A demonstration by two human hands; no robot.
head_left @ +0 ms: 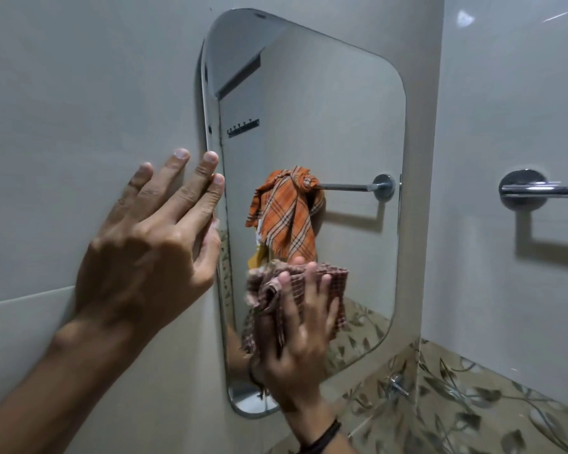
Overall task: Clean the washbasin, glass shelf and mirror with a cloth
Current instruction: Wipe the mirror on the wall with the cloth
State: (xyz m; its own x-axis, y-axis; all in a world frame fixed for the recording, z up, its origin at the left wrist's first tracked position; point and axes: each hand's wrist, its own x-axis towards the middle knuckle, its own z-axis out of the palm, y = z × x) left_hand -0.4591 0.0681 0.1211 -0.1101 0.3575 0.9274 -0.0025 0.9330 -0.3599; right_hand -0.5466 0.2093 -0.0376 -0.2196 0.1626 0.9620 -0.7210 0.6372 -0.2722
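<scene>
A frameless wall mirror with rounded corners [325,109] hangs on a pale grey tiled wall [79,93]; the view looks at it from the left and slightly below. The right hand [302,339] presses a small red-and-white checked cloth [336,290] flat against the lower part of the glass, near the bottom left corner; its fingers lie spread and nearly straight over the fabric, so the grip is open, a palm pushing rather than clutching; the cloth bunches into folds beside the thumb and a loose end hangs below the palm. A thin black band [322,437] circles the right wrist.

The left hand [145,244] rests against the wall just beside the mirror's left edge; its fingers are straight and slightly fanned, the grip open and holding nothing; the fingertips nearest the glass reach the mirror's rim.

In the reflection an orange plaid towel [286,217] hangs knotted over a rail, and a small row of dark hooks [243,127] shows higher up. On the adjoining wall to the right a chrome towel rail with a round mount [538,190] is fixed; below it runs a band of beige tiles with a leaf pattern [473,404], with a small chrome valve [397,385] set in the corner.
</scene>
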